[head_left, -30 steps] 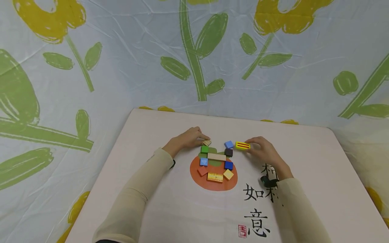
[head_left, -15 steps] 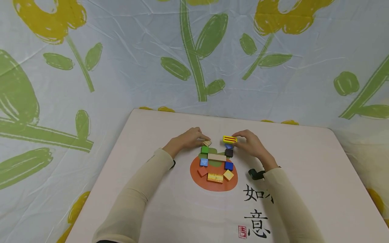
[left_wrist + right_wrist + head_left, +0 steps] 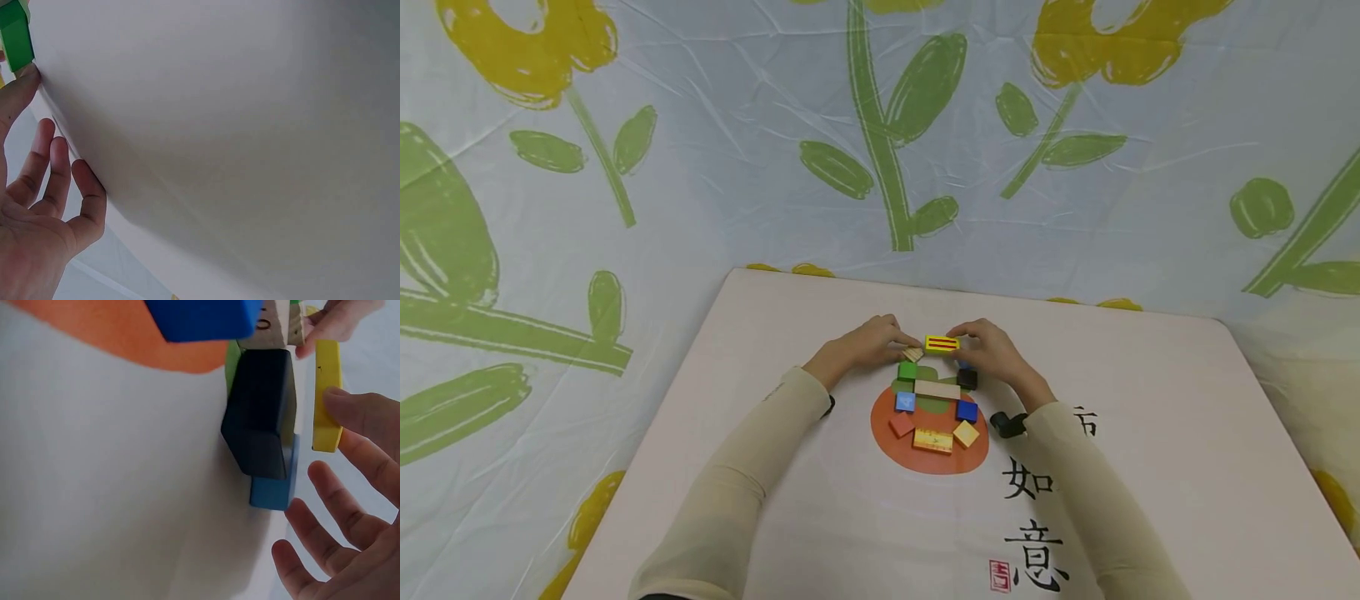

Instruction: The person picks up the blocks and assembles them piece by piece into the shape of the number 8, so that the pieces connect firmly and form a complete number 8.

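Observation:
My left hand [image 3: 868,340] rests at the top left of a ring of small blocks. Its thumb and a finger hold a natural wood block [image 3: 913,354] beside the green block [image 3: 907,371]; the left wrist view shows the thumb by that green block [image 3: 15,37], with the other fingers loosely bent. My right hand [image 3: 992,350] pinches a yellow block with red stripes [image 3: 942,344] between thumb and forefinger. In the right wrist view this yellow block [image 3: 327,397] is off the table, past the black block [image 3: 259,406] and light blue block [image 3: 272,492].
Below lie a long beige block [image 3: 937,389], a light blue block [image 3: 906,402], a dark blue block [image 3: 967,411], a red block [image 3: 902,425], a gold block [image 3: 933,440] and a pale yellow block [image 3: 966,433]. They sit on a printed orange shape [image 3: 887,446] on the table mat.
My right hand has carried the yellow block leftward over the blue block to between the two upper ends of the ring. The left hand has stayed at the wood block.

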Available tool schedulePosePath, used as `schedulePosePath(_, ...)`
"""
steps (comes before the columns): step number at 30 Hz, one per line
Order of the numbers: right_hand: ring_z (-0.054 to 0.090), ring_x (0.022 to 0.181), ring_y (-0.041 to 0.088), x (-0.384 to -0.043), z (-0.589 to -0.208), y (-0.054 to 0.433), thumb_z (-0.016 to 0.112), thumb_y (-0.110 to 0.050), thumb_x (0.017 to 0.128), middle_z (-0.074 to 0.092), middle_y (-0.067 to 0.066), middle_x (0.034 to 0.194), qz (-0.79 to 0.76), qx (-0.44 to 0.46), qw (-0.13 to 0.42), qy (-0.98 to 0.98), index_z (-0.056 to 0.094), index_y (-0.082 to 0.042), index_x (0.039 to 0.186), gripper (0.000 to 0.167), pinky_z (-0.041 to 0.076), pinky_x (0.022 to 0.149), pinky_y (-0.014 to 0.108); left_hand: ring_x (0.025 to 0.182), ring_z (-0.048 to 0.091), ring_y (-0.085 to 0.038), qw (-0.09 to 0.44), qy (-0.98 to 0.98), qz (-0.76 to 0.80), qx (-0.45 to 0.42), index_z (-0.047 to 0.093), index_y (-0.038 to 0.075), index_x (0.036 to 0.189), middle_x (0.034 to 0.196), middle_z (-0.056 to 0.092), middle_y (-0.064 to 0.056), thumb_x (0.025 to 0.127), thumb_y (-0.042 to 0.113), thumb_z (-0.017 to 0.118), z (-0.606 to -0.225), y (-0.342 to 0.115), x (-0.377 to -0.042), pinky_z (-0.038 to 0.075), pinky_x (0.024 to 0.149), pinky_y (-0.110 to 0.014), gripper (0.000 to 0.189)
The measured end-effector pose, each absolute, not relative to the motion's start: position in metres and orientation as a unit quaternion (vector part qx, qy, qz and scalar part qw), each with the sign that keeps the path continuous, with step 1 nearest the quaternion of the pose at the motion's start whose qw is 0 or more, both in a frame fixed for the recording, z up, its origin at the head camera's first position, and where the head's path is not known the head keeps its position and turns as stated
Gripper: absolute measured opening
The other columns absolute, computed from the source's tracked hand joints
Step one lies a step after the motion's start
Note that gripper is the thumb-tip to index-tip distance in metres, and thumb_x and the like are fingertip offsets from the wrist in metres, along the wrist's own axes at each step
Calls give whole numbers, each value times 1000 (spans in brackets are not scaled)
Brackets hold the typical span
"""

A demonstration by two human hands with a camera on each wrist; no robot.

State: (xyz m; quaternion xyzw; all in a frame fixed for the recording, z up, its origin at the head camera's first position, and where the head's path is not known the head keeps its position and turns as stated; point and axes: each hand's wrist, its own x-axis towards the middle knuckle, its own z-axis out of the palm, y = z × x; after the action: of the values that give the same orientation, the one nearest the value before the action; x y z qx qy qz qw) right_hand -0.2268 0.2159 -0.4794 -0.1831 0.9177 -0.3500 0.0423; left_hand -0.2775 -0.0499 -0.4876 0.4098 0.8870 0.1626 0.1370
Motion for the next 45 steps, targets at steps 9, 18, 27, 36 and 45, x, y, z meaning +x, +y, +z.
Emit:
schedulePosePath(9, 56, 107, 36, -228, -481, 214, 76, -13, 89, 62, 19, 117, -346, -180, 45, 920, 70, -1, 119, 32, 44, 92, 55, 99, 51, -16, 135, 887, 165, 410, 65, 26, 135, 112, 59, -5, 99, 21, 66, -487, -49, -277, 44, 84, -31, 36)
schedulePosePath(18, 56, 101, 34, -231, -483, 213, 76, -12, 88, 64, 18, 113, -338, -182, 43, 922, 71, 0, 117, 32, 44, 87, 53, 99, 52, -17, 134, 887, 164, 411, 66, 25, 135, 112, 59, -6, 99, 20, 66, -485, -49, -278, 44, 84, -32, 36)
schedulePosePath(27, 59, 97, 35, -233, -488, 212, 78, -10, 85, 68, 17, 108, -317, -200, 26, 927, 73, 1, 113, 30, 46, 82, 51, 99, 51, -17, 135, 886, 167, 412, 66, 25, 135, 113, 59, -6, 98, 19, 67, -485, -49, -278, 44, 84, -32, 37)
schedulePosePath(36, 58, 99, 38, -229, -487, 211, 78, -10, 86, 66, 19, 108, -312, -200, 32, 928, 72, 0, 114, 30, 46, 84, 54, 101, 51, -18, 138, 887, 153, 413, 64, 24, 136, 116, 59, -7, 99, 19, 66, -487, -49, -278, 44, 85, -33, 37)
schedulePosePath(45, 56, 103, 40, -229, -487, 210, 78, -12, 86, 63, 21, 110, -306, -195, 41, 931, 71, 0, 115, 32, 44, 86, 56, 100, 51, -18, 137, 887, 152, 414, 64, 23, 137, 116, 58, -6, 100, 19, 65, -489, -49, -278, 44, 86, -34, 38)
